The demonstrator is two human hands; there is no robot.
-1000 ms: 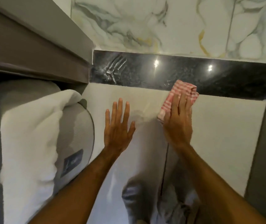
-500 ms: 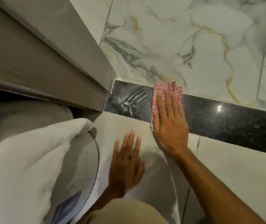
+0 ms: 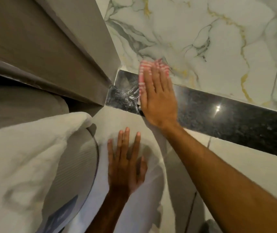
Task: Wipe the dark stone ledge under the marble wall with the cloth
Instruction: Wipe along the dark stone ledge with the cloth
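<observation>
A dark speckled stone ledge [image 3: 235, 121] runs from the left corner to the right edge, under the white marble wall [image 3: 210, 39] with grey and gold veins. My right hand [image 3: 158, 96] lies flat, fingers together, pressing a red-and-white striped cloth [image 3: 144, 71] against the ledge near its left end. The cloth pokes out past my fingertips onto the marble. Dusty smears show on the ledge's left end [image 3: 124, 96], just left of the cloth. My left hand [image 3: 126, 162] rests open and flat on the pale wall below the ledge, holding nothing.
A grey-brown panel [image 3: 50, 47] juts out at upper left and meets the ledge in the corner. A white towel [image 3: 21, 158] drapes over a rounded grey-white fixture [image 3: 77, 170] at lower left. Pale tiled wall [image 3: 235, 165] fills the area under the ledge.
My right hand has slid the cloth left along the ledge, over the hand-shaped dust mark toward the corner. The view has tilted and come closer. My left hand stays flat on the wall.
</observation>
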